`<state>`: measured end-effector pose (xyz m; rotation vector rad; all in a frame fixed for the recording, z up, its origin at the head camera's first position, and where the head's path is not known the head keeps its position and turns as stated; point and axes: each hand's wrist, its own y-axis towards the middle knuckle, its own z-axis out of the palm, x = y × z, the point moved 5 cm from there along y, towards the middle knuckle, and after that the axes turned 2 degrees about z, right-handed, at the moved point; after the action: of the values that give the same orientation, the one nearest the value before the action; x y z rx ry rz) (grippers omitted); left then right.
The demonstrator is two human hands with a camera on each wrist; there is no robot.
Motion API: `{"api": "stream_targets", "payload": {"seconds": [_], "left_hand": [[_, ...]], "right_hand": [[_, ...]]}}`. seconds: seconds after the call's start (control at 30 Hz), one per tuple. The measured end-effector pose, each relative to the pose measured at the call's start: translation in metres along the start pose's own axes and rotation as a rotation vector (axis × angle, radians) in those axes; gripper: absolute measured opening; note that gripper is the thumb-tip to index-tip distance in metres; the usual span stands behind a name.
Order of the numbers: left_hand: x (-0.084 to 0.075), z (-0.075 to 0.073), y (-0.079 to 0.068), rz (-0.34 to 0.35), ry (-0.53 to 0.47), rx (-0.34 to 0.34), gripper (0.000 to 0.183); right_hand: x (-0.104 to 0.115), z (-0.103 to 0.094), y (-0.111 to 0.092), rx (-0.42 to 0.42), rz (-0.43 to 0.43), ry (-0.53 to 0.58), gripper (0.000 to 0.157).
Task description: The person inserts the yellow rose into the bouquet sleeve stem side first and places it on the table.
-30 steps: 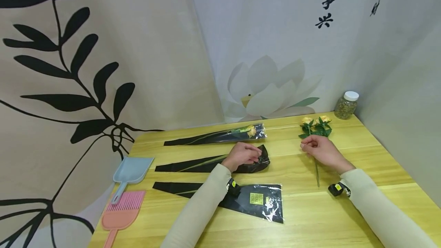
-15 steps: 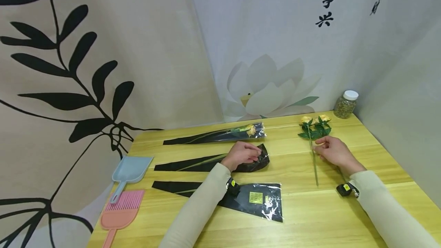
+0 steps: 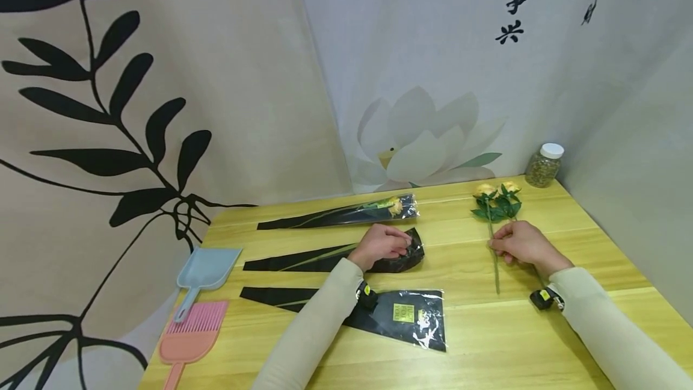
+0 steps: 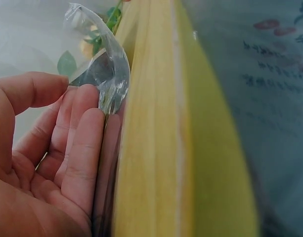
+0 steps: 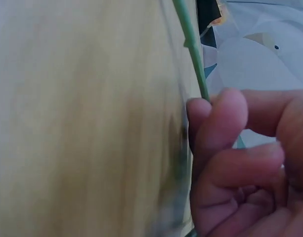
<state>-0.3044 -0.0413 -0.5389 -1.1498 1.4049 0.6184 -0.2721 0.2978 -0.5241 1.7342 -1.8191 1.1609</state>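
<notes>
At mid-table my left hand (image 3: 382, 242) pinches the open end of a black flower sleeve (image 3: 415, 254). The sleeve's clear film edge (image 4: 122, 74) stands up beside the fingertips in the left wrist view, and a green stem shows through its narrow end. To the right, my right hand (image 3: 522, 242) pinches the green stem (image 5: 192, 47) of a yellow rose (image 3: 485, 189) between thumb and fingers. That rose lies with its bloom towards the back. Close beside it is a second yellow rose (image 3: 511, 188), its stem partly hidden by my right hand.
Behind the left hand lies a sleeve holding a yellow flower (image 3: 397, 206); in front, another black sleeve (image 3: 428, 318) with a gold label. A blue dustpan (image 3: 208, 266) and pink brush (image 3: 192, 336) are at the left edge. A white-lidded jar (image 3: 543, 167) stands back right.
My right hand has shifted right and towards me, and now pinches the rose stem lower down. The rose has barely moved. My left hand stays at the sleeve's mouth.
</notes>
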Motion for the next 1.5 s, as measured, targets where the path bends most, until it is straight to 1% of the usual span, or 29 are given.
{"api": "stream_targets", "payload": {"seconds": [0.2, 0.27, 0.5, 0.6, 0.83, 1.27, 1.5], "left_hand": [[0.0, 0.001, -0.001, -0.003, -0.003, -0.001, 0.017], [0.001, 0.001, -0.001, -0.003, -0.004, -0.002, 0.016], [0.002, 0.001, -0.001, 0.002, -0.005, -0.006, 0.014], [0.003, 0.001, -0.001, 0.0, -0.007, -0.007, 0.015], [0.003, 0.0, -0.001, -0.004, -0.002, -0.014, 0.014], [0.002, 0.0, 0.0, 0.001, -0.003, -0.012, 0.015], [0.001, 0.0, 0.001, 0.002, -0.009, -0.007, 0.014]], "right_hand": [[0.007, 0.001, 0.002, -0.005, -0.006, 0.038, 0.033], [0.011, 0.002, 0.002, -0.009, -0.021, 0.052, 0.033], [0.022, 0.006, 0.008, -0.01, -0.06, 0.076, 0.034], [0.025, 0.009, 0.01, -0.018, -0.054, 0.107, 0.034], [0.039, 0.018, 0.015, -0.011, -0.087, 0.2, 0.035], [0.063, 0.029, 0.026, -0.028, -0.095, 0.285, 0.037], [0.079, 0.035, 0.033, -0.038, -0.083, 0.356, 0.038]]}}
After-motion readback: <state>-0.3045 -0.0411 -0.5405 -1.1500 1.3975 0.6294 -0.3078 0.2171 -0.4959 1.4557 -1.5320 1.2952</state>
